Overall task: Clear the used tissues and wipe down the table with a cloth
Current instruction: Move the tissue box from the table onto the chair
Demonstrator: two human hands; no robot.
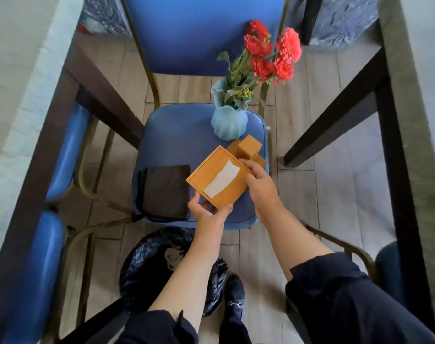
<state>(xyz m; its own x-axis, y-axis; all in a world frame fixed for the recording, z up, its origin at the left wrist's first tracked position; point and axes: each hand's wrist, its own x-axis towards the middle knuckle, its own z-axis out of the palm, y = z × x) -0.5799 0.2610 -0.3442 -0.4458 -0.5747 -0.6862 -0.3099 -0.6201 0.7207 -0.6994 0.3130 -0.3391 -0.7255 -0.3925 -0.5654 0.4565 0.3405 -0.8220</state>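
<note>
Gripping one tissue box (219,180), two hands (206,211), one vase (229,122), one cloth (165,189)

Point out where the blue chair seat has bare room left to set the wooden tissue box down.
The seat is bare at its back-left, bordered by the vase and the dark folded cloth. The right side is crowded: vase, wooden blocks, and the tissue box held by both hands.

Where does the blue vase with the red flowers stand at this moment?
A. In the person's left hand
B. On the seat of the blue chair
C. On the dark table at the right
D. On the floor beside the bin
B: the blue vase rests on the blue chair seat, just behind the wooden tissue box held by the left hand and right hand.
</note>
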